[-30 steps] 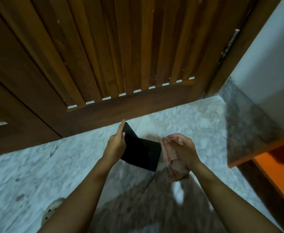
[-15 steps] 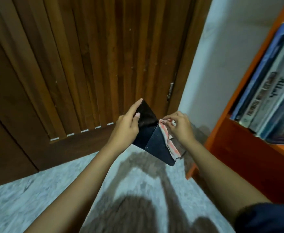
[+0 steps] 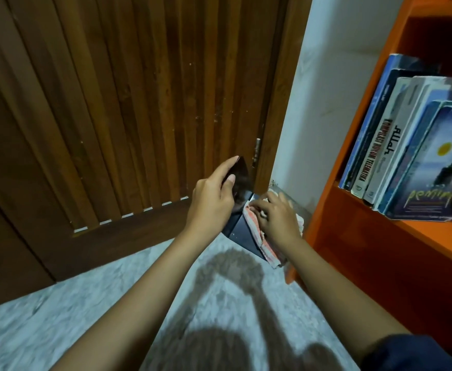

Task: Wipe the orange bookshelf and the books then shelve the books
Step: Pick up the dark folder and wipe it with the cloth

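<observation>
Gripping the book (image 3: 239, 232) by its top corner, the left hand (image 3: 211, 202) holds it centrally; the right hand (image 3: 279, 219), fingers curled, presses a cloth (image 3: 254, 226) on it. Shelf (image 3: 353, 236) spines (image 3: 392, 145), 3 o'clock: "Allah", "KOMPILASI HUKUM TELEMATIKA".

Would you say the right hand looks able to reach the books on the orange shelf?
Likely yes: open air lies between, though the right hand holds an orange-striped cloth against the dark book.

Two bare forearms enter from the lower edge. Left hand (image 3: 211, 202): thumbnail visible, cut short. Right hand (image 3: 278, 220): upper arm carries a dark navy sleeve (image 3: 412, 352), soft fabric, hem above the elbow.
</observation>
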`<state>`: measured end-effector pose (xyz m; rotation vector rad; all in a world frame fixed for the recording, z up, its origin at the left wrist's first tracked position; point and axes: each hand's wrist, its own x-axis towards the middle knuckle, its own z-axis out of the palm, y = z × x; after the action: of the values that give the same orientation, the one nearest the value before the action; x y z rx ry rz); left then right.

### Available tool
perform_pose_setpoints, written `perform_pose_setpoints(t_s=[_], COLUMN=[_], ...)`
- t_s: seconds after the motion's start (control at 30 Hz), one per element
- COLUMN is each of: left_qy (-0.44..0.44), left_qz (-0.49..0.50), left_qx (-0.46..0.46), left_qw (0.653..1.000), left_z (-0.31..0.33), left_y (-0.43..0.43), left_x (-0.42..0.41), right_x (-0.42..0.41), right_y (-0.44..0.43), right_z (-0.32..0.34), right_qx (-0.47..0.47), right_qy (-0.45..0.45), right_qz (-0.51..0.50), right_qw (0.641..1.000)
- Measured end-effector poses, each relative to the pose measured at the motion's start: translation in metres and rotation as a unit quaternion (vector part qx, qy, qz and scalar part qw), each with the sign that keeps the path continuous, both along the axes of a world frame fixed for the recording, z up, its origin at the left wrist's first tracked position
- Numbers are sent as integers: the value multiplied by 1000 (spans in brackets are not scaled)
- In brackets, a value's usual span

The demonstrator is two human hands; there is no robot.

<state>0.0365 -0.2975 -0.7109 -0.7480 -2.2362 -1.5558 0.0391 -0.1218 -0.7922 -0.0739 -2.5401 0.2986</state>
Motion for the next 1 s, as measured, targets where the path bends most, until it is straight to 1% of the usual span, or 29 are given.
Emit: perform_pose_setpoints(t_s=[0.13,0.27,0.37,0.43,0.47,0.5,0.53,0.6,0.63,0.67,0.7,0.73,0.77,0.83,0.9,1.0], left_qy=[-21,-48,-61,-62,-61,-62,-63,-73,-79,-82,-83,-82,-79,-77,-78,-71], left_qz=[7,14,26,51,64,75,85,106,116,122,122,120,116,104,83,54], left_qx=[-2,11,28,35,42,55,75,124,145,162,177,189,200,227,263,297], left_qw=[1000,999,997,996,995,994,992,984,979,976,973,971,970,965,958,951], left_z=[-10,-21,-34,-43,-47,-49,-51,-54,-56,-58,-60,-60,-60,-57,-51,-41], left_y=[-3,-7,-11,-14,-17,-19,-21,-25,-26,-27,-26,-25,-23,-17,-10,-4], left_x=[-6,-11,-15,-19,-20,-20,-21,-23,-24,-25,-26,-24,-22,-16,-7,4], right_x=[4,11,15,16,16,16,18,23,25,25,24,21,17,7,-2,-10], right_y=[-17,-36,-45,-46,-44,-42,-41,-42,-43,-45,-47,-49,-52,-56,-59,-60], right_z=[-20,-47,-62,-73,-78,-82,-84,-75,-65,-55,-42,-30,-20,-5,3,10], right_qx=[9,45,103,159,170,153,105,-57,-147,-235,-318,-378,-414,-442,-434,-415], right_qy=[-12,-32,-52,-77,-85,-84,-75,-55,-44,-16,15,49,84,142,181,211], right_qz=[7,46,74,125,144,154,154,130,116,101,82,62,42,14,-3,-16], right_qw=[1000,997,991,976,971,972,980,988,981,967,945,923,905,886,882,885])
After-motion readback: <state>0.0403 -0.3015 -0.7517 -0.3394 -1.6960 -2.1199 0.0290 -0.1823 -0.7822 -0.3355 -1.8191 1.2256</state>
